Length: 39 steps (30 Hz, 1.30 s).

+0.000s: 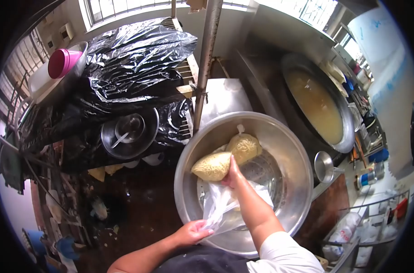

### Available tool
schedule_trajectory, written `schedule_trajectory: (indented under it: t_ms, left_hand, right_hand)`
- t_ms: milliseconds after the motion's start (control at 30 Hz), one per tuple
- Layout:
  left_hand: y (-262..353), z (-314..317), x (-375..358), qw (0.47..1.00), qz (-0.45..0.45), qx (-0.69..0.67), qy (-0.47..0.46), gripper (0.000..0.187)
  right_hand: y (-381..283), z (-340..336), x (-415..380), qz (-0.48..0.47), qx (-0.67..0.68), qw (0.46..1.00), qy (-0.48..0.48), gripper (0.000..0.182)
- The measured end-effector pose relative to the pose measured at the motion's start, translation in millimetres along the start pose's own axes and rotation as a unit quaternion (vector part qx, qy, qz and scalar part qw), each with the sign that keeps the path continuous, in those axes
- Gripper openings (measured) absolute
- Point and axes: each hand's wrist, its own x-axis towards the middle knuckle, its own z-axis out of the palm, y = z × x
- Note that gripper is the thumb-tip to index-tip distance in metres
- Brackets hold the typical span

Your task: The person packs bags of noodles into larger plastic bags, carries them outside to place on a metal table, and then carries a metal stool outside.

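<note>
Inside a large metal basin, my right hand holds a plump clear bag of yellowish food. A second bag of the same food, its top tied, rests just behind it in the basin. My left hand is closed on the edge of a white plastic bag, near the basin's front-left rim. The white bag spreads below my right forearm, over the holed bottom of the basin.
A wide pan of brownish liquid stands at right, with a metal ladle beside it. Black plastic sheeting covers a rack at left, near a metal bowl. An upright pole rises behind the basin.
</note>
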Motion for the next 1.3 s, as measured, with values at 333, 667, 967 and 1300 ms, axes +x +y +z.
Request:
schedule_trajectory:
  t_ms: [333,667,967,1300]
  left_hand:
    - [26,25,-7,0.994,-0.082,0.059,-0.028,0.033]
    - [29,52,3,0.986,-0.116,0.097,-0.067,0.029]
    - [-2,38,-18,0.988,-0.124,0.081,-0.045,0.036]
    - [-4,48,-12,0.983,-0.052,0.149,-0.099,0.04]
  right_hand:
    - [65,17,-12,0.001,0.116,0.993,0.01,0.076]
    - [40,0,-30,-0.096,0.142,0.98,0.101,0.018]
    - [88,28,-13,0.044,0.128,0.983,-0.126,0.019]
    - [75,59,-5,-0.014,0.196,0.979,0.055,0.026]
